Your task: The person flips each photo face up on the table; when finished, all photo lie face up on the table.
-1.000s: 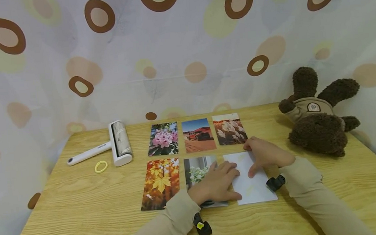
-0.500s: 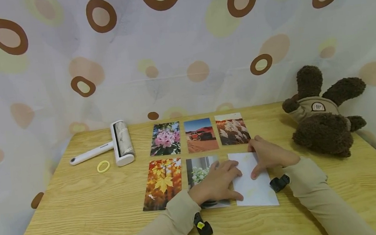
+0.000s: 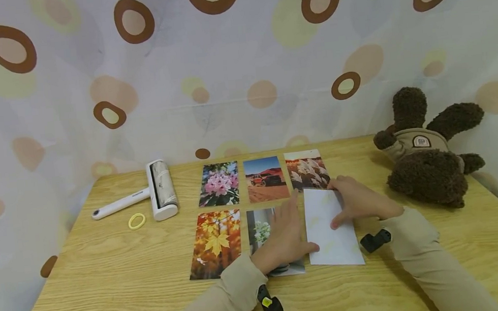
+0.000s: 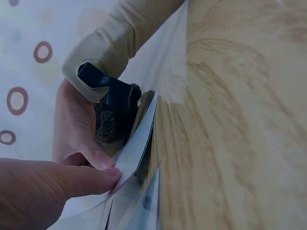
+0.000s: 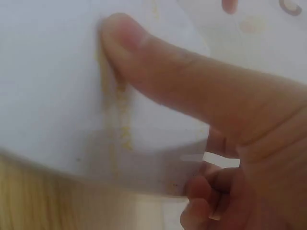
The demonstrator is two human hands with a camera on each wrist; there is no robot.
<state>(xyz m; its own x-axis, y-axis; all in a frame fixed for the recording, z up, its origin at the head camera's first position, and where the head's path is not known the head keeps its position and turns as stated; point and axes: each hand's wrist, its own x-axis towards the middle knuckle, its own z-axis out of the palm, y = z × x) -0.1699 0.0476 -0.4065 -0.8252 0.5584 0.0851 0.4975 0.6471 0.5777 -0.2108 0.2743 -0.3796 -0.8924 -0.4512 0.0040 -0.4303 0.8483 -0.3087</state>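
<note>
My right hand (image 3: 362, 202) grips the right edge of a white-backed photo print (image 3: 327, 237), thumb on its face-up back, which bears faint yellow marks. The right wrist view shows that thumb (image 5: 158, 67) pressing the white surface, with other fingers curled by the edge. The print is tilted up off the wood, bowed in the left wrist view. My left hand (image 3: 283, 236) is beside its left edge, fingers extended, thumb touching the print. Under the left hand lies a white-flower photo (image 3: 260, 228), partly covered. A pampas-grass photo (image 3: 307, 170) lies just behind the lifted print.
Left of these lie a maple-leaf photo (image 3: 216, 245), a pink-flower photo (image 3: 219, 184) and a desert-car photo (image 3: 266, 178). A white lint roller (image 3: 162, 190) and yellow ring (image 3: 136, 221) are further left. A brown plush toy (image 3: 428, 177) sits at right on the wooden table (image 3: 122, 285).
The print, flat at first, has come up off the table and shifted slightly toward the back. My left fingers have straightened, while the right hand keeps hold of the right edge.
</note>
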